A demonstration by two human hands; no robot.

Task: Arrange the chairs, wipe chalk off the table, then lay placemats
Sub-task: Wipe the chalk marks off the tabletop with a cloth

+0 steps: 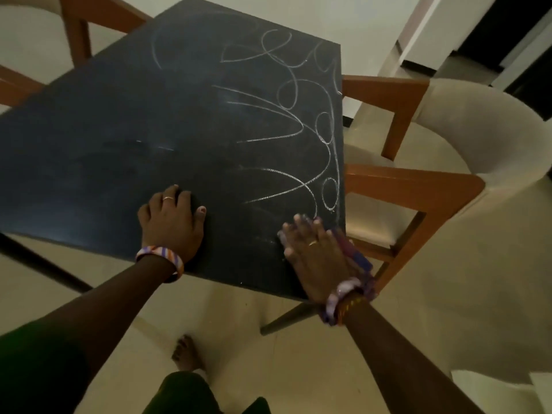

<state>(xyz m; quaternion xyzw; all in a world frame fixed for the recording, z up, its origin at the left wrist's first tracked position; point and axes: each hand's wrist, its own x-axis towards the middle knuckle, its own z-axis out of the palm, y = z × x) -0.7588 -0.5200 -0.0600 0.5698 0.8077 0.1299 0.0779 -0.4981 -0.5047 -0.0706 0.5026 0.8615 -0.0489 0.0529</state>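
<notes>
chalk scribbles [298,115] — unreadable — on table [119,130].

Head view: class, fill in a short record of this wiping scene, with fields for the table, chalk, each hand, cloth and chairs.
table: dark top, seen from above
chalk: white loops and lines on the right part; left part nearly bare
left hand: rests on the table, holding nothing
right hand: flat, pressing a cloth at the near right edge
cloth: purple, mostly hidden under the hand
chairs: two wooden chairs with pale upholstery at the right side; parts of others at the far left
placemats: none in view
</notes>
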